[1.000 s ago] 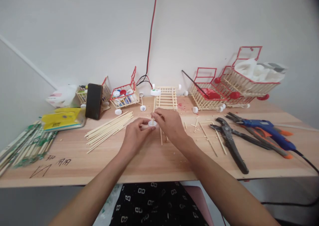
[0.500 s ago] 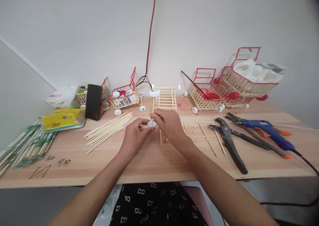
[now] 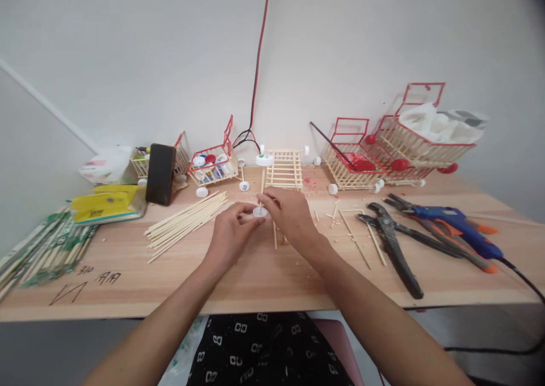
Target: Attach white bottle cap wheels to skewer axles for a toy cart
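A thin wooden stick stands upright at the middle of the table, with a white bottle cap on its top end. Its lower end sits in a second white cap lying on the table. My left hand grips the lower cap from the left, between thumb and fingers. From the right, my right hand pinches the stick just above that cap. Behind my right hand lies a small stick frame with white caps at its far corners.
Loose sticks lie to the left, near a phone and a yellow packet. Stick carts line the wall. Cutting pliers and a blue glue gun rest at the right, beside scattered stick pieces.
Almost nothing differs. Both hands keep their hold on the lower cap and the stick, and the whole view has shifted very slightly.
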Available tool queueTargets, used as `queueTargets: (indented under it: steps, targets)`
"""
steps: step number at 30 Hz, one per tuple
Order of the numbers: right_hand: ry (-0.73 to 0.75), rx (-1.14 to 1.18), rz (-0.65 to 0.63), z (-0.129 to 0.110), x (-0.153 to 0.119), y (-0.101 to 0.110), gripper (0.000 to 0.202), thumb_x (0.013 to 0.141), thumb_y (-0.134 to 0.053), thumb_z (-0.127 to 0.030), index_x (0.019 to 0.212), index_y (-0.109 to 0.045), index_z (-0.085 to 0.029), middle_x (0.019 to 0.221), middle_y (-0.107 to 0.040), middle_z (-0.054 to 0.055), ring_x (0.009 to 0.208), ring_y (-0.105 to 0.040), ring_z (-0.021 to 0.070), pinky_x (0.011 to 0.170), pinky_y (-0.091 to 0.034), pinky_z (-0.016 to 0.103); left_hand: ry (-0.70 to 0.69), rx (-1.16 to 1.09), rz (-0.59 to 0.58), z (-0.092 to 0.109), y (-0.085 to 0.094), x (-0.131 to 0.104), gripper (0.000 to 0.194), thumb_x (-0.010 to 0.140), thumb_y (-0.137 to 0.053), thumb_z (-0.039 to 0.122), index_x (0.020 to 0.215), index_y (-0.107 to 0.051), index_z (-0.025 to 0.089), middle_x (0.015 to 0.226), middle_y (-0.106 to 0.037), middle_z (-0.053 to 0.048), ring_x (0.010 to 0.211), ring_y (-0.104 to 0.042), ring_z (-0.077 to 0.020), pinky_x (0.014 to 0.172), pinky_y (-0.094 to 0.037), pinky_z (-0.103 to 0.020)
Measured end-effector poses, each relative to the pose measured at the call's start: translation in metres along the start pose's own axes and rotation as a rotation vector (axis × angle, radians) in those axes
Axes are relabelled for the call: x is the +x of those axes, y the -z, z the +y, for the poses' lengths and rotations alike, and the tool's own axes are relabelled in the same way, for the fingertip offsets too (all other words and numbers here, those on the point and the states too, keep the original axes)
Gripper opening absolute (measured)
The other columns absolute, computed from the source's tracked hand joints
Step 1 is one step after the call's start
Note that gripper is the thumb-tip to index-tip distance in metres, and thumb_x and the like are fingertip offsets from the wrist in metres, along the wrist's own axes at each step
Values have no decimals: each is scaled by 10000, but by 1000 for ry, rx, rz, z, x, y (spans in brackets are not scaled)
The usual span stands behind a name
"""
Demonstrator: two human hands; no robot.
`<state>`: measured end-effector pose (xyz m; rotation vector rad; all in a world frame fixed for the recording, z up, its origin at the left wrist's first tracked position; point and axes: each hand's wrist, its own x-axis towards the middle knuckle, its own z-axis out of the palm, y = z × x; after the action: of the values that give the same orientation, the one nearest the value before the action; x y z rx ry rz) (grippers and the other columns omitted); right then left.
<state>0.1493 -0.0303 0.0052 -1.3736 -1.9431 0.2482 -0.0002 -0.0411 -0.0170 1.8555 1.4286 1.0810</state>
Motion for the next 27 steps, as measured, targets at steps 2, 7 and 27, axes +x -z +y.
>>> queueTargets:
  steps: [2, 7, 27]
  targets:
    - [-5, 2, -4, 0, 0, 0, 302, 909, -490, -298, 637, -556, -186, 600, -544, -20, 591, -465, 113, 591, -292, 234, 0, 6, -1, 0, 0, 0, 191, 729, -675, 269, 900, -689, 183, 948, -713, -57, 831, -645, -206, 755, -498, -335]
    - [-19, 51, 14, 0, 0, 2, 282, 903, -497, -282, 650, -572, -182, 611, -574, -15, 607, -510, 117, 598, -320, 235, -9, -7, -5, 0, 0, 0, 186, 746, -665, 276, 909, -681, 188, 950, -707, -52, 834, -639, -198, 760, -491, -334]
    - [-436, 1130, -42, 9, 9, 5, 267, 817, -592, -459, 797, -624, -195, 870, -711, 28, 679, -681, 117, 575, -526, 208, 172, -814, -202, -1, 3, 5, 300, 763, -679, 335, 979, -571, 157, 979, -687, -87, 909, -649, -180, 783, -497, -308]
